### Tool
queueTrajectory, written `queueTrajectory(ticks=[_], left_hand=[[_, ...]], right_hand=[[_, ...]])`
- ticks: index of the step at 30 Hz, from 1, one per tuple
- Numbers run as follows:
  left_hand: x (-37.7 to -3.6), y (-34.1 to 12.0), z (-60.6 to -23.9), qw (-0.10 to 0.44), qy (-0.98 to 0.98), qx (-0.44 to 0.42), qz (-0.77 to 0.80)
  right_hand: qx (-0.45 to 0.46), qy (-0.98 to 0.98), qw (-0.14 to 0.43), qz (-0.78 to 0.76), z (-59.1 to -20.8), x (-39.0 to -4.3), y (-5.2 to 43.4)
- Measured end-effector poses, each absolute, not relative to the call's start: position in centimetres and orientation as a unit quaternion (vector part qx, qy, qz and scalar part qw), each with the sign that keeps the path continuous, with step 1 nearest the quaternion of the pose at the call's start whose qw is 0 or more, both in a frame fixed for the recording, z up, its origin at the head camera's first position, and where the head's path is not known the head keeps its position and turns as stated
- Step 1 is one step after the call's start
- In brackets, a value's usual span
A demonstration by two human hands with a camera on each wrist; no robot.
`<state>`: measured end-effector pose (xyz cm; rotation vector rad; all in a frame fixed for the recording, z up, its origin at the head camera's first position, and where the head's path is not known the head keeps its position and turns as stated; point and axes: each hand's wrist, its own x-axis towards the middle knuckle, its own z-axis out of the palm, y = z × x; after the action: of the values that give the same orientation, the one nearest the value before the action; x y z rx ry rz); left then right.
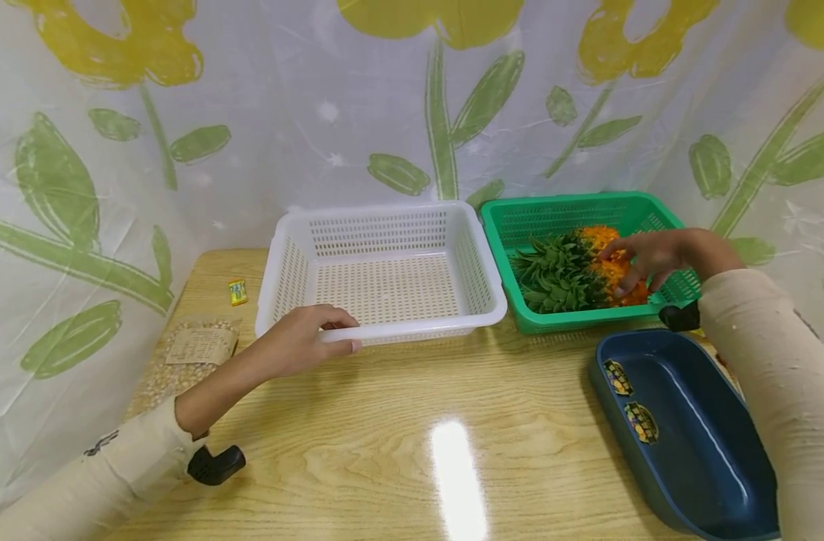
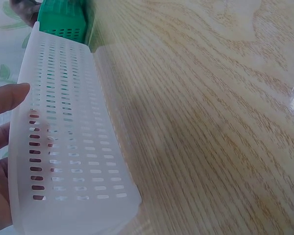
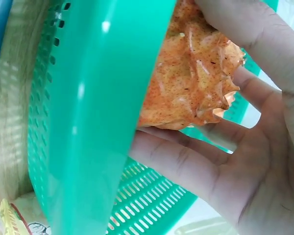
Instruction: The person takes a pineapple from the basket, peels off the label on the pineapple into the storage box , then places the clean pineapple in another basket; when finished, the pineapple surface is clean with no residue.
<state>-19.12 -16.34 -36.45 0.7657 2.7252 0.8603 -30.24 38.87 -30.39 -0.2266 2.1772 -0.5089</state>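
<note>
Right hand [image 1: 645, 259] curls its grip around the orange plastic pineapple [image 1: 591, 270] inside the green slotted basket [image 1: 520, 218]; left hand [image 1: 304, 338] pinches the neighbouring white slotted basket's [image 1: 385, 225] near rim.

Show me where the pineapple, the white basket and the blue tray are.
pineapple [image 1: 561, 274], head view, on its green leafy crown.
white basket [image 1: 412, 328], head view, on its front rim.
blue tray [image 1: 683, 428], head view, on its bare inner floor.

A white slotted basket [image 1: 385, 270] and a green one [image 1: 574, 218] are seen on light wood-grain [image 1: 412, 421]. An orange pineapple [image 1: 608, 263] with green leaves is shown beside a dark blue tray [image 1: 689, 436]. The backdrop [image 1: 182, 113] is printed with yellow flowers.
</note>
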Motion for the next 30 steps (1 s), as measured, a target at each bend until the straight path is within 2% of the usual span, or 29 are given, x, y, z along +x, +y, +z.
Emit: queueTrajectory(ticks=[16, 24, 30], left_hand=[[-18.9, -17.2, -35.8, 0.105, 0.915, 0.251, 0.298], [-18.9, -18.1, -34.5, 0.116, 0.919, 0.221, 0.306], [-18.9, -18.3, -33.8, 0.094, 0.917, 0.236, 0.308]], right_hand=[[-0.106, 0.879, 0.383, -0.262, -31.0, -29.3, 40.7], [-0.154, 0.901, 0.294, -0.280, -29.8, -28.8, 40.8], [-0.179, 0.919, 0.224, -0.272, -28.6, -28.1, 39.4]])
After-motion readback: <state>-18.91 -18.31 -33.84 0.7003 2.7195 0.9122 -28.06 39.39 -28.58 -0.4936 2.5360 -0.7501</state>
